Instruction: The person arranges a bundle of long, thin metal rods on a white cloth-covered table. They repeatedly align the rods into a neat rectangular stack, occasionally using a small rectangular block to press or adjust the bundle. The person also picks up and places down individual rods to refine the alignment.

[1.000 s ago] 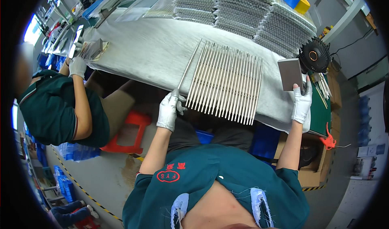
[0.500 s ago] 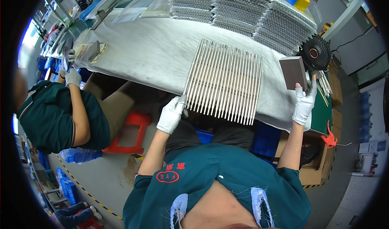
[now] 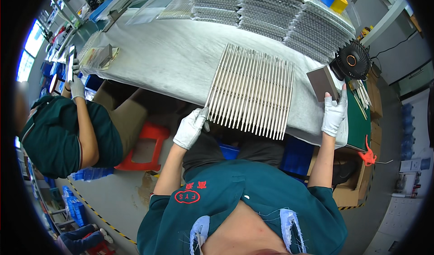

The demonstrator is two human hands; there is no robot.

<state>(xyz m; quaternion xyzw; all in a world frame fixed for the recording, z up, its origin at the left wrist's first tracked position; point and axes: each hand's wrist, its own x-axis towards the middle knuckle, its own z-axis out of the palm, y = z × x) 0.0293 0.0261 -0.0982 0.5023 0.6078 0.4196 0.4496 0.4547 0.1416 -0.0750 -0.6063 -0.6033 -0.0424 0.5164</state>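
Two gloved hands work at a bench point(image 3: 172, 51) covered in grey cloth. The left hand point(image 3: 191, 128) sits at the near left corner of a row of rods point(image 3: 251, 90), thin metal ones laid side by side on the cloth and running away from the person; its fingers point(image 3: 201, 115) are curled together against the end of the outermost rod, though whether they grip it cannot be told. The right hand point(image 3: 334, 114) is well apart to the right, its fingers clamped on the lower edge of a grey block point(image 3: 322, 82) held tilted just beside the rods' right edge. A small black fan point(image 3: 351, 60) stands just behind the block. Stacks of trays point(image 3: 275, 15) filled with more rods line the far side of the bench. At the left, a co-worker in a green shirt point(image 3: 54, 133) sits on a red stool point(image 3: 144, 149) with a gloved hand point(image 3: 77, 88) raised to the bench edge.
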